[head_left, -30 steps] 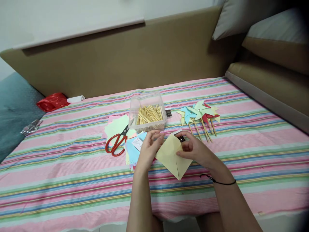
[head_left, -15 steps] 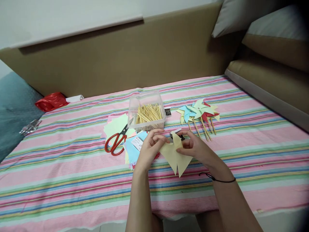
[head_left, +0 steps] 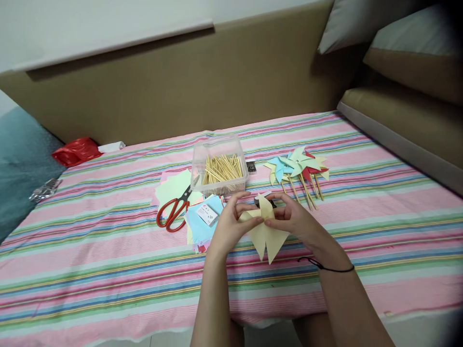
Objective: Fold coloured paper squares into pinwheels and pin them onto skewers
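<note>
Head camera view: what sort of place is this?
Probably a home sitting area, to judge by the big cushions at the right and the striped cloth spread over the surface. The paper pinwheels lying on it suggest crafting.

Single head-worn view, from above and behind the fingers [head_left: 279, 224], facing forward and down, near enough to show both forearms [head_left: 214, 299], wide enough for cloth [head_left: 108, 250] around them, panel [head_left: 181, 91] beyond, cushions [head_left: 415, 67] far right.

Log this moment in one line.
Left hand: holds yellow paper; right hand: holds yellow paper; scissors: left of stick box; pinwheels: right of stick box
</note>
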Demonstrator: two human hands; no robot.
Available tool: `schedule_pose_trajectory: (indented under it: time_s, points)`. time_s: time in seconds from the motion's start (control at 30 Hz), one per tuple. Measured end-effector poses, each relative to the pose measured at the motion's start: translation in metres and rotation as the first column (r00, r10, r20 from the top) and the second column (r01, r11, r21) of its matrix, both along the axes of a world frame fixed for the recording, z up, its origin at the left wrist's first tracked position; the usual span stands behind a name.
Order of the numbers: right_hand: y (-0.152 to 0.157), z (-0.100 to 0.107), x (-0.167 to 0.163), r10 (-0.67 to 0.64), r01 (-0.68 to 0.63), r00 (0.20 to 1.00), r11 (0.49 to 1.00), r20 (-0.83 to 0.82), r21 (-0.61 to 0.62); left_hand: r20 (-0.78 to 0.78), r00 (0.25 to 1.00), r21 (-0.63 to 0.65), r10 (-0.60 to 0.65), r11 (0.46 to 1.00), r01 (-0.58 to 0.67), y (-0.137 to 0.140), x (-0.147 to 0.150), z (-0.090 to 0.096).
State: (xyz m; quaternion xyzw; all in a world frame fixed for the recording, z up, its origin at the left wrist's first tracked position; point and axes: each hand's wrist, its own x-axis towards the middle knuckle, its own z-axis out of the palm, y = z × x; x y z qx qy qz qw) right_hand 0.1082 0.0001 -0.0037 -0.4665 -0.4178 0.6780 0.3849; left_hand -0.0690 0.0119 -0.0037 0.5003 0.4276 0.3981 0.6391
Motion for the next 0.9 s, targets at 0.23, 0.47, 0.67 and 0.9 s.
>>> schedule_pose_trajectory:
  time_s: [0.23,0.47,0.67,0.9]
  points:
    - [0.0,0.0,0.001,0.005,-0.005,1.0,1.0,0.029,0.003,-0.07,0.997,0.0,-0.025,1.0,0.025,-0.001,0.0,-0.001]
    - [0.002,-0.007,0.004,-0.011,0.006,0.995,0.999,0.1,0.044,-0.039,0.999,0.002,0.021,1.0,-0.021,0.002,-0.002,0.004]
    - [0.002,-0.007,0.004,-0.025,0.021,0.995,0.999,0.095,0.041,-0.095,0.993,0.066,0.064,0.996,-0.058,0.001,0.0,0.009]
    - [0.003,-0.008,0.003,-0.045,0.041,0.993,0.999,0.107,0.035,-0.083,0.995,0.075,0.059,0.996,-0.053,0.002,0.002,0.003]
